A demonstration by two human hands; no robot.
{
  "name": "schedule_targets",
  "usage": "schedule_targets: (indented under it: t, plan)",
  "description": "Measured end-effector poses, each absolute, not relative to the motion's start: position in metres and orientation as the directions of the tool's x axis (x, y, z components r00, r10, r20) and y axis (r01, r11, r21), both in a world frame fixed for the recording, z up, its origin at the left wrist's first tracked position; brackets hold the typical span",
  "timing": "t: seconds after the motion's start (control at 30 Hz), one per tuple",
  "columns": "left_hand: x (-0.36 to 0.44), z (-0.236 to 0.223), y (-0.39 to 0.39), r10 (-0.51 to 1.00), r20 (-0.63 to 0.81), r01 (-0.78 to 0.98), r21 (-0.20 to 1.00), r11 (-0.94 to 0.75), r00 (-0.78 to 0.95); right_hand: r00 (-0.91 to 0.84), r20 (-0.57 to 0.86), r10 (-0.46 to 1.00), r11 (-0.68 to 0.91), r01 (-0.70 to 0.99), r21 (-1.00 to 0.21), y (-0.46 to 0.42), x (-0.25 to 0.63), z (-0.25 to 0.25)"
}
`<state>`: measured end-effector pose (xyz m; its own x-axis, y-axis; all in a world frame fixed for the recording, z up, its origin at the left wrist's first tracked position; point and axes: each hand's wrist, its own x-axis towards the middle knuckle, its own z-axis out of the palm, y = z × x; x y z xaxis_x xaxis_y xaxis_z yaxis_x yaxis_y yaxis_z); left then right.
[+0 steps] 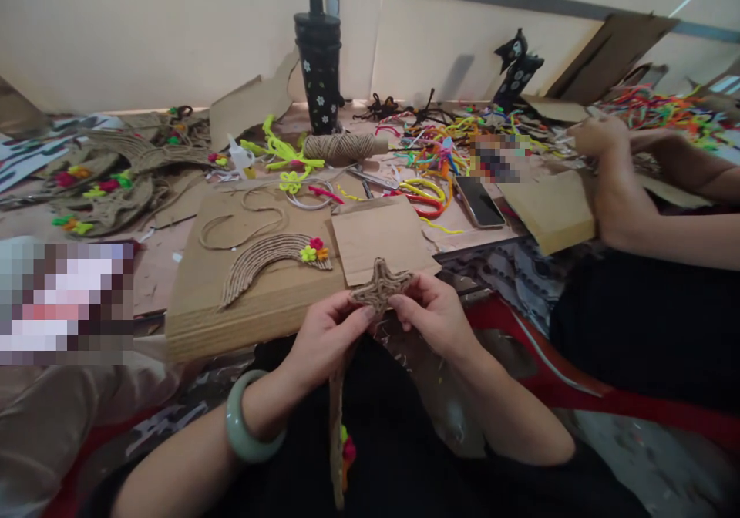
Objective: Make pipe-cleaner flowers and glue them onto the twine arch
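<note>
Between my two hands is a star made of coiled brown twine (380, 285), held over the near edge of a small cardboard sheet (375, 233). My left hand (335, 329) pinches its left side, thumb on top. The star's right side is gripped by my right hand (433, 314), also with the thumb on the front. A second twine arc (337, 433) with bright flowers hangs below my left hand against the dark clothing; what supports it is hidden. To the left, a twine arc (260, 264) with small pipe-cleaner flowers (315, 250) lies on a stack of cardboard (248, 325).
Behind stand a twine spool (347, 146), a black tumbler (319, 71), scissors (375, 179) and a phone (479, 200). Colourful pipe cleaners (445, 156) are strewn about. Finished-looking twine pieces (104, 186) pile up at left. A co-worker's arms (630, 186) work at right.
</note>
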<state>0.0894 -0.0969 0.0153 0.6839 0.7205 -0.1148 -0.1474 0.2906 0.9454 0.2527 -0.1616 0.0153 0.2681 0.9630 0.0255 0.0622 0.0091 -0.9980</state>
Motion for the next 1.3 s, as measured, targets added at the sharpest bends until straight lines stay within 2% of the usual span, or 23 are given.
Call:
schedule_targets:
  t: [0.07,0.13,0.2,0.3,0.6,0.8,1.03,1.3]
  plan:
    - [0.090,0.014,-0.094,0.752,-0.160,-0.133,0.940,0.313,0.639,0.315,0.083,0.946,0.011,0.224,-0.974,-0.165,0.264,0.012]
    - [0.087,0.012,-0.091,0.790,-0.209,-0.165,0.917,0.363,0.577,0.451,0.204,0.869,-0.009,0.427,-0.904,-0.166,0.284,0.007]
    - [0.083,0.011,-0.088,0.823,-0.250,-0.215,0.889,0.404,0.509,0.569,0.287,0.771,-0.115,0.567,-0.815,-0.163,0.308,0.000]
    - [0.077,0.011,-0.085,0.854,-0.286,-0.259,0.868,0.423,0.434,0.591,0.205,0.780,-0.246,0.591,-0.768,-0.153,0.338,-0.010]
    - [0.070,0.013,-0.086,0.875,-0.299,-0.258,0.874,0.412,0.381,0.550,0.010,0.835,-0.314,0.492,-0.812,-0.137,0.343,-0.016]
    - [0.070,0.012,-0.084,0.860,-0.333,-0.242,0.863,0.443,0.387,0.515,-0.116,0.849,-0.246,0.192,-0.950,-0.136,0.329,-0.025]
    - [0.072,0.015,-0.083,0.875,-0.341,-0.252,0.864,0.436,0.345,0.576,-0.180,0.797,-0.169,-0.072,-0.983,-0.161,0.325,-0.004]
    - [0.074,0.012,-0.085,0.833,-0.305,-0.100,0.915,0.390,0.462,0.545,-0.241,0.803,-0.205,-0.129,-0.970,-0.186,0.321,0.009]
